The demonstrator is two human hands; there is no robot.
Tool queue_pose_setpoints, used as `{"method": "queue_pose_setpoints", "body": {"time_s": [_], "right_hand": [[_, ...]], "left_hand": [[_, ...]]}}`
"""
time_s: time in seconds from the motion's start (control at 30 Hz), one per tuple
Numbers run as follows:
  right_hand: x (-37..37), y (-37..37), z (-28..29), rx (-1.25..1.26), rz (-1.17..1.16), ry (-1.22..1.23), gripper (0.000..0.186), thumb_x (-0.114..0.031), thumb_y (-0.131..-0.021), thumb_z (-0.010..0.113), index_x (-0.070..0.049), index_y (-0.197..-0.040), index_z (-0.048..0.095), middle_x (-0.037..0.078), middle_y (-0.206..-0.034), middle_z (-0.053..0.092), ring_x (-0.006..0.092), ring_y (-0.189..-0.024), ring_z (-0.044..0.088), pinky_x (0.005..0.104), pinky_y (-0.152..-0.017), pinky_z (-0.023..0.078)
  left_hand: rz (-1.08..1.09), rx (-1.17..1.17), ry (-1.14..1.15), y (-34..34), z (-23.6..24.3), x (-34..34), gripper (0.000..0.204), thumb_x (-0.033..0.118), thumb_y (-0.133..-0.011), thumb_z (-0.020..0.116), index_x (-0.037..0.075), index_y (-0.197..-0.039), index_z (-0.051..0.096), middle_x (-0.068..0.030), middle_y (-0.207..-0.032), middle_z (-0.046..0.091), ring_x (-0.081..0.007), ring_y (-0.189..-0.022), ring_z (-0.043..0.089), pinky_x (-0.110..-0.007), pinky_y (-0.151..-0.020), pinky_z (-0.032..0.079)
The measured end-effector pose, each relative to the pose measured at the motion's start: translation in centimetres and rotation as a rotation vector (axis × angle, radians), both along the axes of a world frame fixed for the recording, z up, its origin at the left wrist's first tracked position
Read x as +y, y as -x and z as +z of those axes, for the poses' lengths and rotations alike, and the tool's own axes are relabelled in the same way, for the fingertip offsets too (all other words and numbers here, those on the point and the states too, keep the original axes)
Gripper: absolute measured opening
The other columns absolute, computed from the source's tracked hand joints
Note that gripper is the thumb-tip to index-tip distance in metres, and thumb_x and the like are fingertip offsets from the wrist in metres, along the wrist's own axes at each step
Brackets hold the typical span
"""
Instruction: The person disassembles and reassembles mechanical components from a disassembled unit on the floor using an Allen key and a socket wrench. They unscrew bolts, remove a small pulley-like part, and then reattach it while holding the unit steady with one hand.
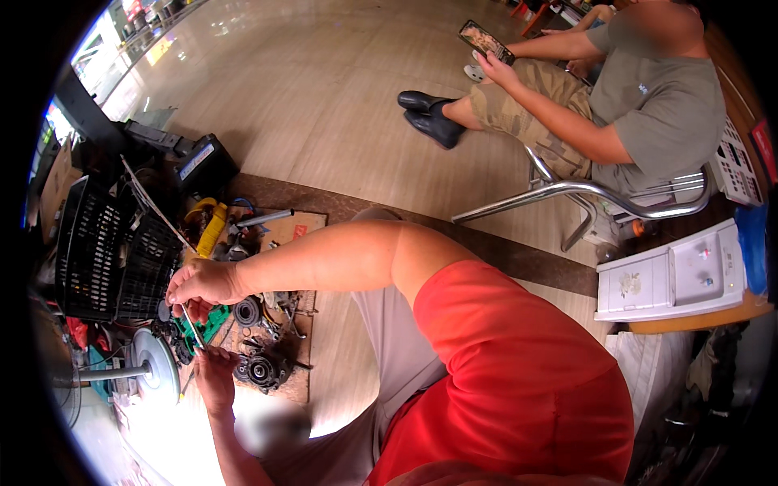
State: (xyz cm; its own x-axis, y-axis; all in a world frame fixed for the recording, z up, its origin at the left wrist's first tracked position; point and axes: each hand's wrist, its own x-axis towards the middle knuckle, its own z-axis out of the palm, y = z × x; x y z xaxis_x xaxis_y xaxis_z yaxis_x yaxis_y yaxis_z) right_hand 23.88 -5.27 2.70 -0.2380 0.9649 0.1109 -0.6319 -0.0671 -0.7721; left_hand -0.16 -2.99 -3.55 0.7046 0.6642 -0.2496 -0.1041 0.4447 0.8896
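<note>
nearest, the left hand (215,379) is raised with its fingers closed around the lower end of a thin metal rod (192,326). just beyond it, the right hand (203,283) reaches across from the right, its fingers curled in a pinch at the rod's upper end, with hardly any gap between them. so the rod is up between both hands, left of the loose parts, and looks clear of all of them; what kind of piece it is, i cannot tell at this size.

a dark round machine part (263,370) lies on the near end of a brown board (314,223), with a ring-shaped part (248,312) beyond it and a green tray (213,322) to the left. farther along are a yellow piece (212,229) and a metal tube (266,218). the work looks partway along to me: the pieces are laid out separately, and the rod is not fitted to anything. how many remain to be dealt with does not show.

a black basket (85,247) stands to the far left, with a black box (207,166) behind. on the far right, a seated person (656,105) holds a phone (486,42).
</note>
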Motion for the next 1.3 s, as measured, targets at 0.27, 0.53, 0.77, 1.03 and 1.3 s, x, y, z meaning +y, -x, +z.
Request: {"method": "queue_pose_setpoints", "body": {"time_s": [0.27,0.53,0.77,1.03,1.3], "right_hand": [[0.4,0.1,-0.5,0.028,-0.016,0.010,0.025,-0.020,-0.088,0.060,0.001,-0.101,0.058,0.015,-0.085,0.066,0.0191,-0.059,0.064,0.0330,-0.052,0.054],[-0.5,0.2,0.1,-0.109,0.001,-0.033,0.025,-0.022,-0.088,0.062,0.000,-0.099,0.060,0.012,-0.088,0.067,0.0151,-0.062,0.065,0.0285,-0.054,0.054],[-0.5,0.5,-0.4,-0.181,0.010,-0.080,0.027,-0.022,-0.088,0.062,0.002,-0.100,0.060,0.011,-0.090,0.067,0.0142,-0.063,0.065,0.0263,-0.054,0.053],[-0.7,0.7,-0.6,-0.143,0.059,-0.112,0.028,-0.024,-0.091,0.058,0.002,-0.099,0.062,0.013,-0.088,0.067,0.0175,-0.064,0.065,0.0304,-0.055,0.055],[-0.5,0.6,-0.9,-0.017,0.182,-0.090,0.032,-0.020,-0.094,0.046,0.005,-0.108,0.059,0.017,-0.098,0.065,0.0228,-0.070,0.066,0.0355,-0.064,0.055]], "left_hand": [[-0.010,0.027,-0.037,0.2,-0.4,0.2,0.031,0.038,-0.099,0.047,0.008,-0.094,0.053,-0.0042,-0.075,0.055,-0.0213,-0.070,0.057,-0.037,-0.069,0.050],[-0.015,0.071,-0.040,-0.1,-0.8,0.0,0.030,0.032,-0.100,0.047,0.003,-0.103,0.056,-0.0042,-0.076,0.057,-0.0165,-0.068,0.059,-0.032,-0.065,0.052],[0.003,0.120,-0.062,-0.5,-0.6,-0.4,0.030,0.031,-0.100,0.049,0.004,-0.109,0.055,-0.0041,-0.079,0.059,-0.0160,-0.066,0.060,-0.031,-0.063,0.052],[0.011,0.139,-0.083,-0.5,-0.8,-0.5,0.032,0.033,-0.098,0.052,0.004,-0.111,0.053,-0.0048,-0.086,0.060,-0.0168,-0.069,0.062,-0.031,-0.064,0.053],[-0.023,0.120,-0.100,-0.1,-1.1,-0.1,0.035,0.034,-0.098,0.052,0.005,-0.117,0.051,-0.0039,-0.091,0.061,-0.0168,-0.073,0.064,-0.031,-0.065,0.053]]}}
